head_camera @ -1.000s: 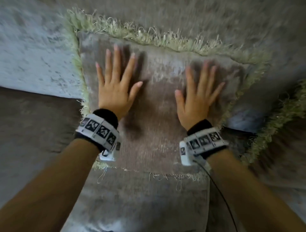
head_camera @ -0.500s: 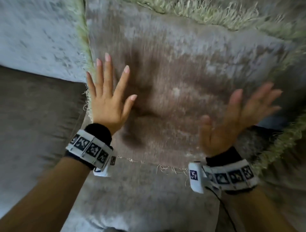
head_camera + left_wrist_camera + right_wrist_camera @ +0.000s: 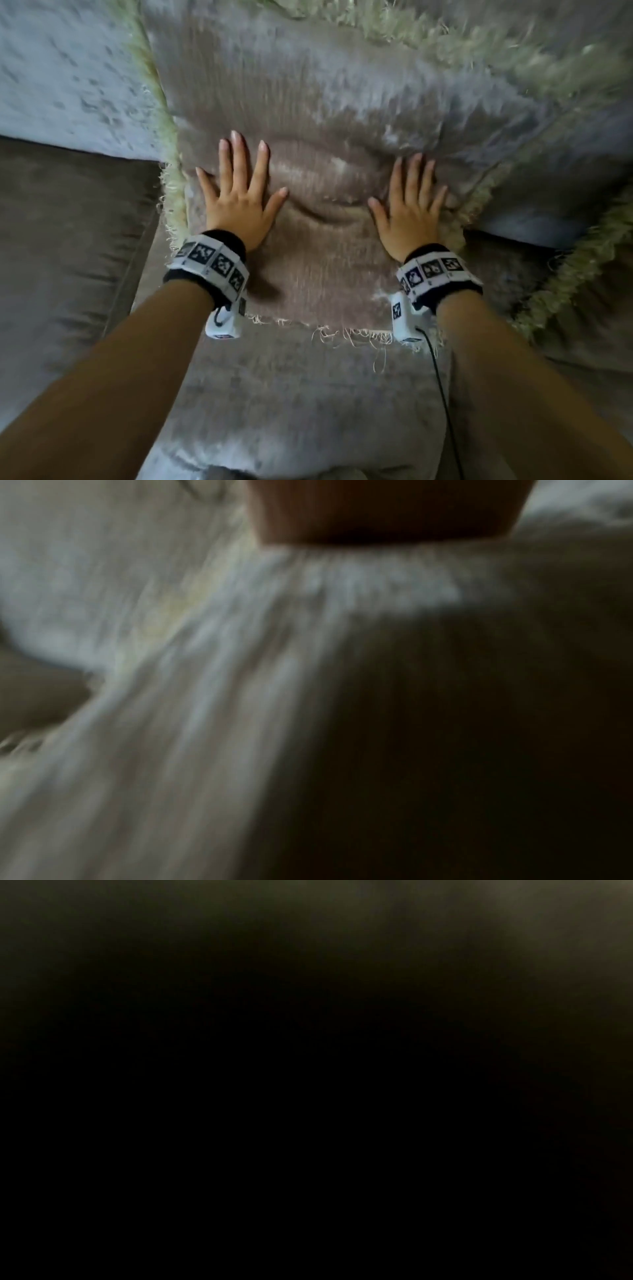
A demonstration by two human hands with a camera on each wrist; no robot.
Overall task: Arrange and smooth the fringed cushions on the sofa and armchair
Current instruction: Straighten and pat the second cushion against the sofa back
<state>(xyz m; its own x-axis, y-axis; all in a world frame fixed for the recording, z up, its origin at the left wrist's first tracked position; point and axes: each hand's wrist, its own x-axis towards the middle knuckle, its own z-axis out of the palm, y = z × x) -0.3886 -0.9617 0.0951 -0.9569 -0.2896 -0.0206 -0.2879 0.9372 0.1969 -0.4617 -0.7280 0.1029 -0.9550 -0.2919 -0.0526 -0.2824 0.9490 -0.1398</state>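
Observation:
A taupe velvet cushion (image 3: 329, 89) with a pale green fringe leans against the sofa back. My left hand (image 3: 239, 195) lies flat on its lower left part, fingers spread. Flat on the lower right part lies my right hand (image 3: 411, 202), fingers straight. The fabric is creased into a fold between the two hands. In the left wrist view, blurred cushion fabric (image 3: 212, 696) fills the frame below the palm. The right wrist view is dark.
The cushion stands on a grey-brown seat cushion (image 3: 291, 404). A pale sofa back (image 3: 61, 78) is at the upper left. A second fringed cushion (image 3: 582, 274) lies at the right edge. A darker seat (image 3: 61, 240) runs along the left.
Both hands slid down the cushion face. The right hand, lifted off the cushion half a second ago, now lies flat on it again. The view moved closer.

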